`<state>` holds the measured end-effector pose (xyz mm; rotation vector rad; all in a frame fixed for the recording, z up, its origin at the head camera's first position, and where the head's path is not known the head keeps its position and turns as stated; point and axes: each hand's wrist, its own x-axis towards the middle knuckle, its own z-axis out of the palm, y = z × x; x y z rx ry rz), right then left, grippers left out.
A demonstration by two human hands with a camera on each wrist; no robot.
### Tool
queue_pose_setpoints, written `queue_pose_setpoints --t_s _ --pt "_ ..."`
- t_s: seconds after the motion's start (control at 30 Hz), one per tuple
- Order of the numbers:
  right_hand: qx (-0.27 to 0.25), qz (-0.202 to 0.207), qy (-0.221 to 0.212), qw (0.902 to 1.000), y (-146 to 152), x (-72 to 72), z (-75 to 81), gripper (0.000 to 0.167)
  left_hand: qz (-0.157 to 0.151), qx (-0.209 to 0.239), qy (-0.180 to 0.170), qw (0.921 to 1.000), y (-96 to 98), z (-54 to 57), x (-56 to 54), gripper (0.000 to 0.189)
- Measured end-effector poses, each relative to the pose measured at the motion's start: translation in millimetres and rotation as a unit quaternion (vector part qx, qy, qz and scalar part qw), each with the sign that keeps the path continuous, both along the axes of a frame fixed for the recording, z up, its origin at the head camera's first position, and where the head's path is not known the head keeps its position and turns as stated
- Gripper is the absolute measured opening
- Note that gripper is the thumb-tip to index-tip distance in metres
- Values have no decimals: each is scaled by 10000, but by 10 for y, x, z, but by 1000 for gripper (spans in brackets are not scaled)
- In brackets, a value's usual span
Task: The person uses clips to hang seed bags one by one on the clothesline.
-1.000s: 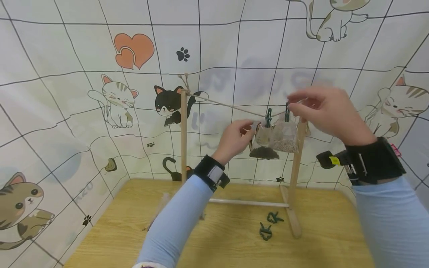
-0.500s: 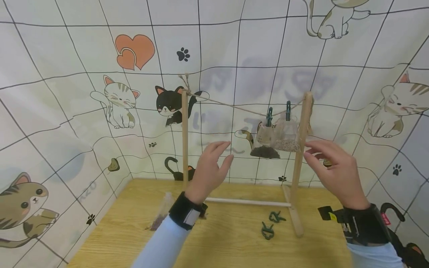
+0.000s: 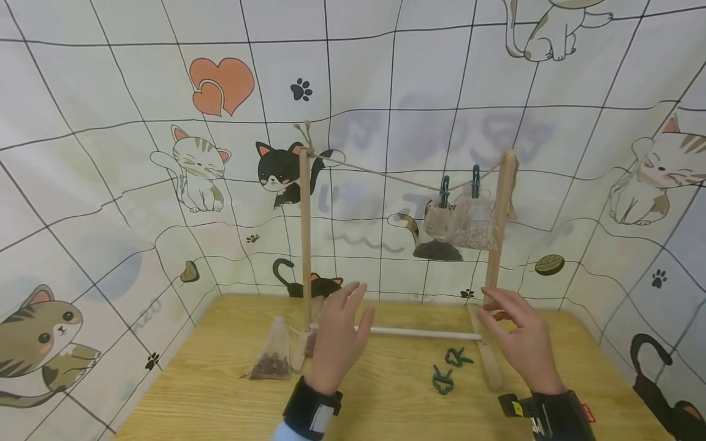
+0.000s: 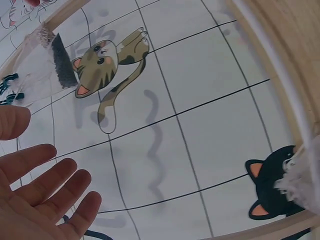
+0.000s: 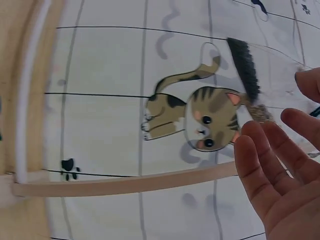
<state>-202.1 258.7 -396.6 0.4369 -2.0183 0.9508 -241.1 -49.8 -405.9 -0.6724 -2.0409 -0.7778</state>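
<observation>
Two sheer bags hang from a twine line point(image 3: 380, 174), each under a dark green clip. The left bag point(image 3: 438, 236) has dark contents; the right bag point(image 3: 474, 229), beside the right post, has pale grains. Below the line my left hand point(image 3: 339, 340) is raised with its fingers spread, holding nothing. It partly hides a sheer bag point(image 3: 311, 343) at the left post's foot. Another sheer bag with dark reddish-brown pieces point(image 3: 270, 361) stands on the table to its left. My right hand point(image 3: 518, 334), relaxed and holding nothing, hovers before the right post. Two loose green clips point(image 3: 455, 356) lie between the hands.
The wooden stand has a left post point(image 3: 305, 245), a right post point(image 3: 502, 220) and a low white crossbar point(image 3: 425, 333) joining them. It rests on a wood-grain table point(image 3: 386, 398). A cat-patterned cloth point(image 3: 364, 79) hangs behind and around.
Both hands have come away from the hanging bags and dropped toward the table; the left also moved leftward. Both bags stay clipped on the line. The bag at left is now more fully in view.
</observation>
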Motion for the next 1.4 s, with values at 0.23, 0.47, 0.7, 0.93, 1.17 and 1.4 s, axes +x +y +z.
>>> queue_pose_setpoints --t_s 0.23,0.47,0.7,0.93,1.17,1.4 --pt "-125 -241 -321 9991 -64 60 -292 50 60 33 173 9998 16 -260 7 41" --pt "-192 -350 -639 9972 -100 88 -526 48 71 -60 -112 9999 26 -457 13 41" --pt "-167 -553 -832 9949 -89 49 -693 43 190 -219 -543 9981 64 -585 47 42" --pt "190 -687 -1025 9922 -59 -18 -766 36 189 -566 -670 9960 185 -632 69 40" --pt "600 -612 -2352 9682 -104 -35 -767 32 -103 -995 -378 9943 394 -708 155 40" --pt "949 -359 -3190 9423 -153 -59 -848 19 -255 -1591 -199 9867 591 -819 295 39"
